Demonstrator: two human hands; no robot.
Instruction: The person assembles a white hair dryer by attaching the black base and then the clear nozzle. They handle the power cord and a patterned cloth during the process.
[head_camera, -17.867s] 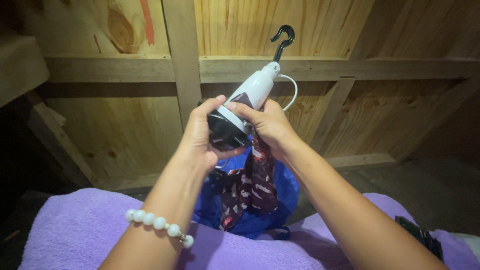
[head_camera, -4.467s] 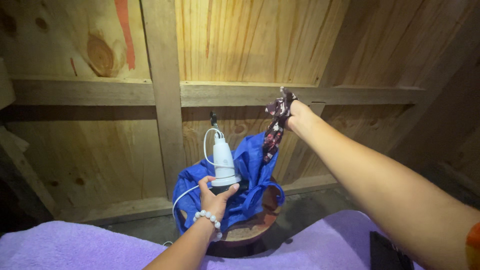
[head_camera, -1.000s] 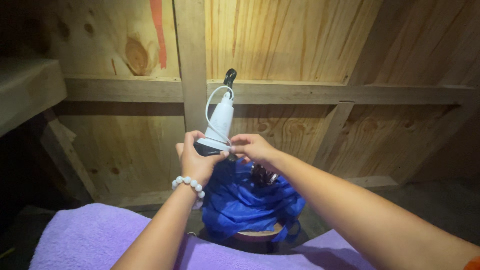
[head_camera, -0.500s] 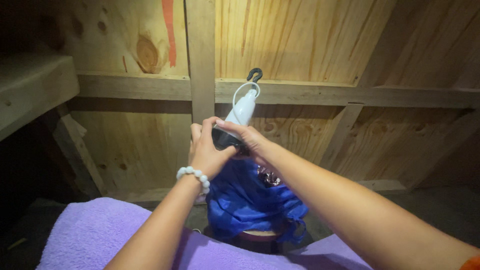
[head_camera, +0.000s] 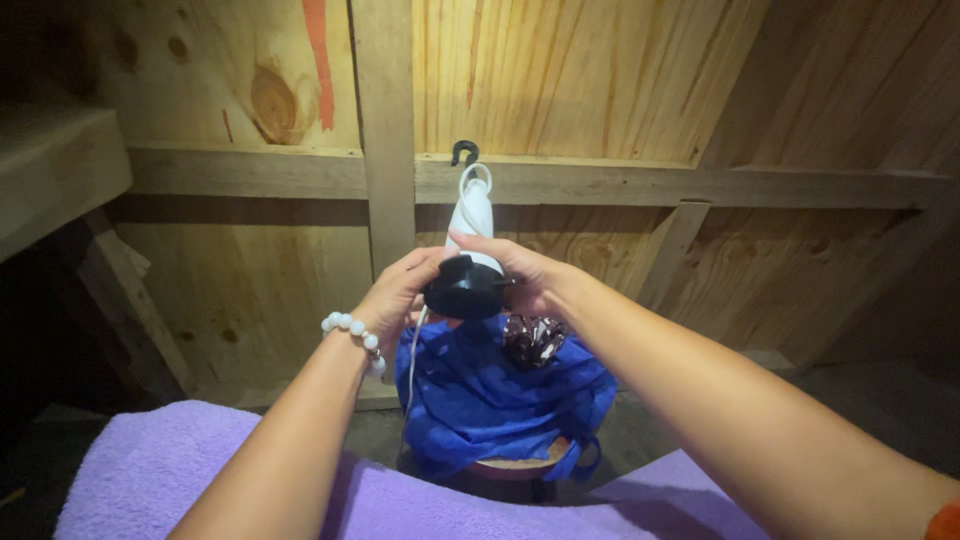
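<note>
steamer (head_camera: 470, 250) raised slightly since half a second ago, hook nearer the beam (head_camera: 700, 185). left hand (head_camera: 395, 295), right hand (head_camera: 525, 280): fingers curled, gripping its black head. blue cloth (head_camera: 500, 400) below.

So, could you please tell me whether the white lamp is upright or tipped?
Upright: the white lamp has its hook on top and its black end below.

I hold a white handheld lamp (head_camera: 470, 245) upright between both my hands, its broad black head (head_camera: 464, 289) down toward six o'clock and facing me, its slim white body tapering toward twelve o'clock, where a looped white cord and a black hook (head_camera: 463, 152) top it.
</note>
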